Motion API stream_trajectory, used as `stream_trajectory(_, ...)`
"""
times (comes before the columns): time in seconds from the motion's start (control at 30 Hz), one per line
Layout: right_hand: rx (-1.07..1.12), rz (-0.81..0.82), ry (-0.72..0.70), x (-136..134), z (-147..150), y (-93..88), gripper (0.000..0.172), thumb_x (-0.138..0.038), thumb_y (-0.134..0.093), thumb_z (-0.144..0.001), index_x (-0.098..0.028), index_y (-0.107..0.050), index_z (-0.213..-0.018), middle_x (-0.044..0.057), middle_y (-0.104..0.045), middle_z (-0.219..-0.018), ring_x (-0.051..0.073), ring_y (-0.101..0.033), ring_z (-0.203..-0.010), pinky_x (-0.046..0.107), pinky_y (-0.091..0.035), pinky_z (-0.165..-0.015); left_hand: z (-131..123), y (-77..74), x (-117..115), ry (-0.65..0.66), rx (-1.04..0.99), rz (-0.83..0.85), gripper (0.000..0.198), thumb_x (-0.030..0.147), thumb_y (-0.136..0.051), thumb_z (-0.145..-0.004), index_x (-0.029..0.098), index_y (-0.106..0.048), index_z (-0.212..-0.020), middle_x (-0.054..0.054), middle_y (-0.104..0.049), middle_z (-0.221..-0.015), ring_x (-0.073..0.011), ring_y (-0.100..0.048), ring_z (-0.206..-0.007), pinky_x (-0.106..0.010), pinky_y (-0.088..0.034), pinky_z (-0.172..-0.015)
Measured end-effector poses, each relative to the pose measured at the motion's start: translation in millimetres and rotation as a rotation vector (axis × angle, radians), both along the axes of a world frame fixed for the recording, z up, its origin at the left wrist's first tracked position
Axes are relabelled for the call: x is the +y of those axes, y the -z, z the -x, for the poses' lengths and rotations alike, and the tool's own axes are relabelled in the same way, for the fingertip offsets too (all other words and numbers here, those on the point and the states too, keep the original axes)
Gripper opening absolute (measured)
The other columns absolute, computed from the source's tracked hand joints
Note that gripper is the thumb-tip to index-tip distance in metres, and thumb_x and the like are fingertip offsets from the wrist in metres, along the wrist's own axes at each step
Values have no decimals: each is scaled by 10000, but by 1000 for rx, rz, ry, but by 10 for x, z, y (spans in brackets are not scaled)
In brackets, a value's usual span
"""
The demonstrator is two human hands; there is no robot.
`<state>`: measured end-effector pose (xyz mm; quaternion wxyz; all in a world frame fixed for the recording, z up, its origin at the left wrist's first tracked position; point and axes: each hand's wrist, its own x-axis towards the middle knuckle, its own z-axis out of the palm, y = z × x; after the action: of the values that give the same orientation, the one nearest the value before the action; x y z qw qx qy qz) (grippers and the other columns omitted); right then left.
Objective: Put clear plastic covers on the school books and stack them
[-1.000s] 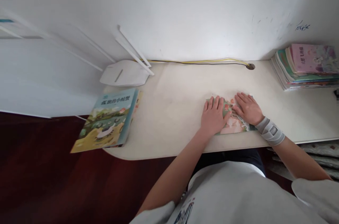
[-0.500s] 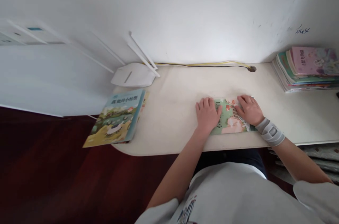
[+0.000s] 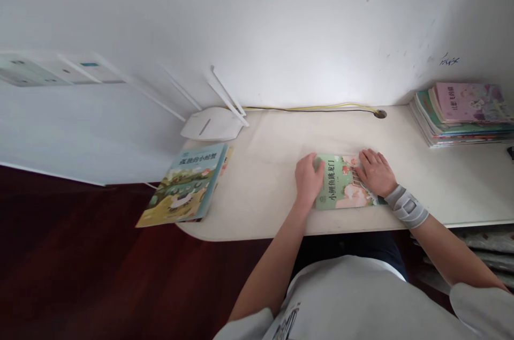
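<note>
A green picture book [image 3: 340, 183] with a Chinese title lies flat on the cream desk [image 3: 261, 211], near the front edge. My left hand [image 3: 308, 179] sits at the book's left side, its curled fingers over the upper left corner. I cannot tell if it grips the book. My right hand [image 3: 374, 172] rests on the book's right part, fingers apart. A grey wrist brace [image 3: 406, 206] wraps my right wrist.
Another picture book [image 3: 184, 183] lies at the desk's left end, overhanging the edge. A stack of several books [image 3: 461, 115] stands at the right. A white router [image 3: 211, 125] and a yellow and black cable [image 3: 313, 108] sit along the wall. Dark wood floor lies left.
My left hand has slid left, off the cover to the book's corner, and the title now shows. The whole scene sits lower in the view because my head has tilted.
</note>
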<state>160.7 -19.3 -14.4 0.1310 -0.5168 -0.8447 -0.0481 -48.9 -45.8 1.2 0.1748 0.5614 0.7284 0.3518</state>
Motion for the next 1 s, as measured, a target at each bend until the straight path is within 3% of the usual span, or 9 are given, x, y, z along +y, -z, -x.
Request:
stream_trajectory(0.1, 33, -7, 0, 3, 2, 14, 535, -425, -319, -930, -68, -476, -1296, 169, -494, -1347, 285, -391, -1275, 441, -266, -1062, 21, -12, 3, 2, -262, -12, 413, 313, -527, -821, 187, -507, -1213, -48, -646, -863, -181, -614, -809, -328, -479, -780)
stream_trajectory(0.23, 92, -36, -60, 8, -5, -15, 544, -439, -334, -929, -79, -449, -1320, 172, -493, -1349, 267, -393, -1280, 460, -247, -1070, 39, -38, 9, 106, -502, 4, 630, 332, -594, -772, 231, -389, -1359, 63, -535, -613, -107, -525, -563, -236, -445, -598)
stream_trajectory(0.33, 111, -63, -108, 15, -2, -77, 530, -442, -348, -928, -99, -450, -1320, 174, -505, -1331, 262, -416, -1260, 491, -220, -1074, 61, -81, 43, 196, -655, 20, 578, 321, -611, -735, 216, -492, -1291, 44, -590, -668, -106, -542, -587, -233, -453, -590)
stream_trajectory(0.43, 132, -82, -135, 40, 8, -168, 502, -441, -360, -927, -112, -490, -1283, 168, -563, -1240, 259, -485, -1172, 510, -203, -1073, 96, -147, 90, 279, -741, 68, 471, 305, -644, -676, 168, -612, -1126, -20, -673, -863, -149, -611, -733, -273, -492, -684)
stream_trajectory(0.57, 165, -97, -186, 96, -13, -325, 432, -415, -370, -929, -132, -562, -1191, 132, -626, -1058, 237, -552, -1008, 475, -271, -1034, 142, -260, 92, 324, -703, 91, 483, 294, -661, -650, 159, -602, -1109, -54, -681, -997, -184, -635, -852, -304, -493, -771)
stream_trajectory(0.67, 208, -86, -277, 110, -98, -473, 371, -364, -354, -941, -146, -606, -1103, 112, -640, -955, 214, -566, -902, 383, -394, -896, 164, -320, 21, 340, -656, 121, 423, 300, -657, -662, 159, -599, -1056, -26, -689, -858, -175, -639, -786, -290, -485, -725)
stream_trajectory(0.87, 212, 30, -461, 32, -343, -814, 317, -285, -335, -954, -155, -625, -958, 85, -635, -865, 173, -563, -770, 295, -411, -734, 239, -395, -142, 349, -556, 103, 242, 373, -642, -706, 169, -617, -833, -6, -655, -739, -168, -622, -709, -292, -482, -682)
stream_trajectory(1.0, 156, 81, -503, -6, -371, -1003, 336, -283, -310, -959, -167, -615, -880, 69, -591, -782, 163, -527, -715, 278, -383, -684, 271, -651, -172, 361, -154, -137, 223, 343, -614, -754, 194, -646, -917, -66, -616, -1128, -213, -589, -1009, -340, -468, -861)
